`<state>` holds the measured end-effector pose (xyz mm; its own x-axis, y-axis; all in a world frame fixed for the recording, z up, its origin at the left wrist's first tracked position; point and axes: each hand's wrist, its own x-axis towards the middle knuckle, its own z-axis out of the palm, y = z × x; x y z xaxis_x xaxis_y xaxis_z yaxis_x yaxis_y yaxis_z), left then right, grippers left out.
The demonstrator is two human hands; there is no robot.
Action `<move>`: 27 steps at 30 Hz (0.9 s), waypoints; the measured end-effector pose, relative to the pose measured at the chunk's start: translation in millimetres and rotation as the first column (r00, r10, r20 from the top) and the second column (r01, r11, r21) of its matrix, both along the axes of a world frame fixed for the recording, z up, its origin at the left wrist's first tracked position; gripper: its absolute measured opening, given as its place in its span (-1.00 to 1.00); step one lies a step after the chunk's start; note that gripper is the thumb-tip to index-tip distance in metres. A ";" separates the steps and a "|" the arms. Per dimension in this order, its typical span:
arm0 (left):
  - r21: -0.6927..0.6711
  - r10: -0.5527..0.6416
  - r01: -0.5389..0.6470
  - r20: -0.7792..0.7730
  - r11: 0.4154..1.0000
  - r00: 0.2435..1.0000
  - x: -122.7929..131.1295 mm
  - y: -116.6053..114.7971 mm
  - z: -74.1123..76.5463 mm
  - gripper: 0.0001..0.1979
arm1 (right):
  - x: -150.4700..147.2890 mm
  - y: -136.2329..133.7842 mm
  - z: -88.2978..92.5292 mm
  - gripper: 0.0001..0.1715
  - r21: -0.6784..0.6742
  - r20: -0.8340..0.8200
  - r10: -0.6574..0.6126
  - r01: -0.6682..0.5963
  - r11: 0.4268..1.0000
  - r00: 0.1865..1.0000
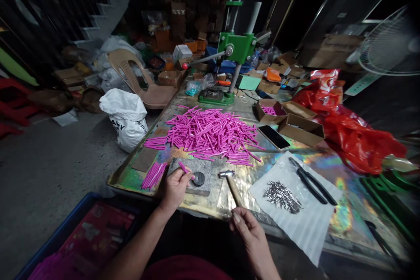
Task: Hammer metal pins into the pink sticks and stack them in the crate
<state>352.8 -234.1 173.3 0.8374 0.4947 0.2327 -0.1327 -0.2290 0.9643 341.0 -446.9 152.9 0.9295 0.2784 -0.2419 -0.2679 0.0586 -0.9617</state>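
Observation:
My left hand (176,187) pinches a pink stick (183,167), tilted over a grey stone block (205,166). Right beside its fingertips, a round dark metal disc (198,179) sits on that block. The small hammer (235,190) has its metal head toward the block and its wooden handle running back to my right hand (246,225), whose closed fingers are around the handle's end. Left of the block is a neat row of pink sticks (154,175). Behind it spreads a large heap of the same sticks (213,133).
Small metal pins (282,197) and black-handled pliers (311,181) lie on a white foam sheet (310,232) at right. Farther back are a phone (274,137), small cardboard boxes (301,129), red plastic bags (357,140) and a green hand press (238,48). A white sack (126,118) stands at left.

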 end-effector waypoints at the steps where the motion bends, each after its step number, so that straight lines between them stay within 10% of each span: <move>1: 0.040 -0.004 0.004 -0.003 0.999 1.000 -0.5 0.2 0.3 -0.91 | 2.5 -2.0 1.7 -0.70 -0.027 0.033 0.004 -0.003 1.000 0.999; 5: 0.300 -0.042 0.046 -0.019 0.953 0.999 -2.5 1.4 6.4 -0.88 | 24.7 -13.1 4.8 -0.70 -0.283 0.205 0.028 0.032 0.959 0.978; 11: 0.635 -0.184 0.154 -0.020 0.757 0.983 0.7 3.2 21.9 -0.84 | 57.5 -14.2 -3.1 -0.73 -0.807 0.295 0.337 0.044 0.589 0.894; 14: 0.672 -0.219 0.175 -0.020 0.720 0.975 4.0 3.7 23.8 -0.83 | 63.7 -10.2 -5.3 -0.70 -0.855 0.192 0.375 -0.033 0.517 0.907; 21: 0.692 -0.234 0.134 0.051 0.709 0.971 5.6 3.9 20.7 -0.81 | 74.8 -9.2 18.1 -0.90 -0.721 0.099 0.339 -0.168 0.672 0.935; 24: 0.699 -0.233 0.134 0.048 0.702 0.971 5.3 3.9 20.1 -0.79 | 66.5 -7.4 40.5 -0.84 -0.418 0.049 0.309 -0.262 0.870 0.950; 27: 0.691 -0.224 0.150 0.017 0.707 0.974 4.9 4.0 18.6 -0.78 | 53.4 -6.8 65.0 -0.66 -0.179 -0.060 0.341 -0.346 0.921 0.938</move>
